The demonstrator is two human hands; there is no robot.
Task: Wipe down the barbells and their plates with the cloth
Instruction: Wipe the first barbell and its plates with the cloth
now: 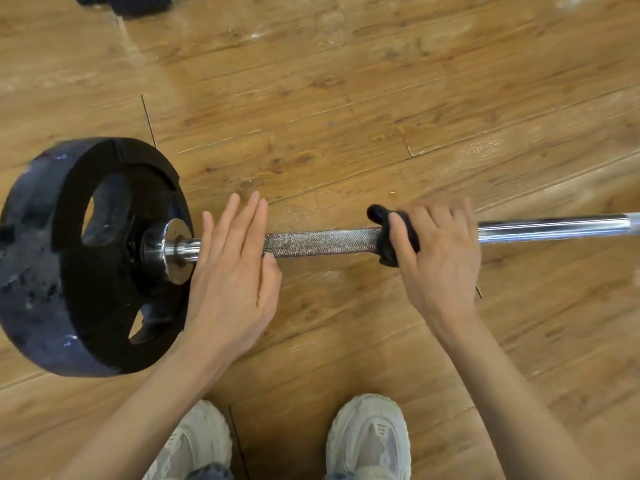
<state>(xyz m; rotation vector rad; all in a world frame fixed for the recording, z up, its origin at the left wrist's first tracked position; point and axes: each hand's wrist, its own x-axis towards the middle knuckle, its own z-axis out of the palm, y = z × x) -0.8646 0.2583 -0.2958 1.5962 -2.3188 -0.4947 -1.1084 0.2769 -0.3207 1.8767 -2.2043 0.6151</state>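
Observation:
A steel barbell point(322, 241) lies left to right across the wooden floor, with a knurled middle stretch and a smooth chrome part running off to the right. A black weight plate point(65, 271) with grip holes sits on its left end, behind a chrome collar point(173, 251). My left hand point(232, 268) lies flat over the bar just right of the collar, fingers straight. My right hand point(440, 258) grips a dark cloth point(391, 244) wrapped round the bar at the right end of the knurling.
My two pale sneakers point(367, 441) stand on the floor just below the bar. A dark object point(131, 3) lies at the top left edge. Wooden floorboards point(346, 98) surround the barbell.

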